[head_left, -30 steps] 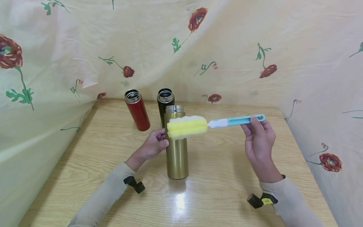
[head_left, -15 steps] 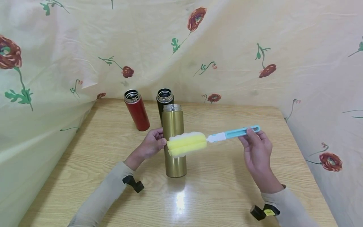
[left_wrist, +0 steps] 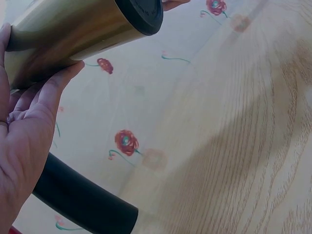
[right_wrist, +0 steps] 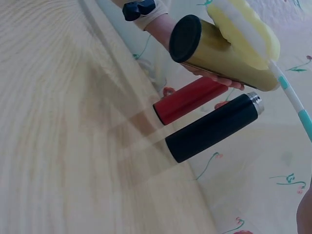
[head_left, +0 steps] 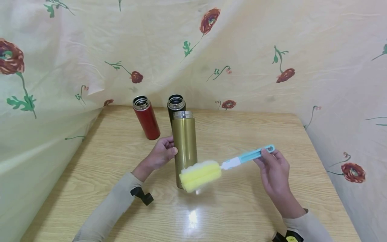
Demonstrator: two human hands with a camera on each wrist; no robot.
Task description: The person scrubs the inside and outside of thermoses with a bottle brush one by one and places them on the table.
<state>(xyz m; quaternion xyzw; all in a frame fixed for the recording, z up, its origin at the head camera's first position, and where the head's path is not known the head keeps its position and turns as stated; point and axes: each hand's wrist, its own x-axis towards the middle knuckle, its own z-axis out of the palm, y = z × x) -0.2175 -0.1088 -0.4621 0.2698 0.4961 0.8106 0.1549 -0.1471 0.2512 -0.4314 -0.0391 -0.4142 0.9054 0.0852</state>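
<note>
My left hand (head_left: 161,154) grips a gold thermos bottle (head_left: 185,141) round its left side, holding it upright with its steel mouth uncapped. In the left wrist view the bottle's black base (left_wrist: 141,14) shows, raised off the table. Between thumb and fingers my right hand (head_left: 274,172) pinches the light-blue handle (head_left: 251,155) of a sponge bottle brush. The brush's yellow-and-white sponge head (head_left: 201,175) points left and slightly down, overlapping the lower part of the gold bottle in the head view. In the right wrist view the sponge head (right_wrist: 243,31) overlaps the bottle's side.
An uncapped red thermos bottle (head_left: 148,121) stands at the back left of the wooden table (head_left: 242,208). Beside it, partly hidden behind the gold bottle, stands an uncapped black one (head_left: 176,107). A flower-printed cloth (head_left: 248,40) hangs around the back and sides.
The brush has moved down along the front of the gold bottle, its sponge head tilting lower, from near the neck to near the base. The gold bottle has shifted slightly left.
</note>
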